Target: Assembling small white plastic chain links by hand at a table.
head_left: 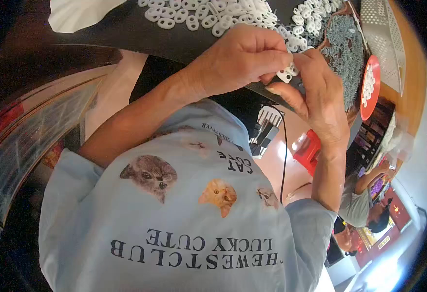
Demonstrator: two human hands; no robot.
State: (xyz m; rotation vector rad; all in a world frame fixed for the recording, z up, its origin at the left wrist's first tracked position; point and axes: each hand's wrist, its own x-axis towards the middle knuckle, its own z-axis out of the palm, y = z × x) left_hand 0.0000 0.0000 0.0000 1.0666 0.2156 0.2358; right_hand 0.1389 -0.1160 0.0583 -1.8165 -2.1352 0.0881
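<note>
My left hand (242, 58) and my right hand (320, 92) meet over the near edge of the dark table. A small white plastic piece with two round holes (287, 74) is pinched between them. The left thumb and forefinger press on its upper end, partly covering it. My right forefinger bends over the same piece, while the right thumb stands a little apart below. Just beyond the hands lies a heap of similar white two-holed pieces (208, 19). Whether a smaller part is tucked between the fingertips is hidden.
Right of the hands spreads a pile of small grey parts (345, 53). Beside it are a red plate (376, 80) of small white parts and a white perforated basket (381, 44). A red plastic object (308, 153) sits below the table. Another person (362, 199) is at far right.
</note>
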